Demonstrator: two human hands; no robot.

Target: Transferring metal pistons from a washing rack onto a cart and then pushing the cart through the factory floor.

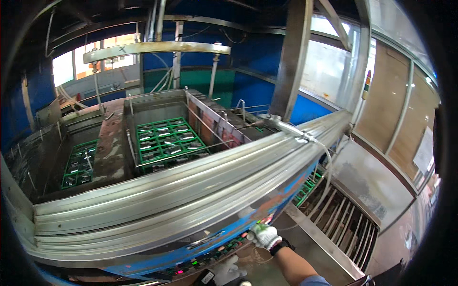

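Observation:
My right hand (265, 236), in a white knit glove with a green patch and a dark band at the wrist, is at the right end of a control panel (224, 250). Its fingers bend toward the panel's buttons, and their tips are hard to make out. The panel carries small pink, red and green lights or buttons along its face. Low at the picture's edge is my left hand (230, 271), in a pale glove, below the panel. Its fingers are blurred and partly cut off. Beside it is a dark item with a white label (208, 277).
A wide metal rail (191, 190) runs across in front of me. Behind it, tanks hold green racks (167, 138) of small dark parts. A beam (157, 48) hangs above. To the right are a hose (328, 171), a slatted metal bed (344, 226) and tan panels (389, 90).

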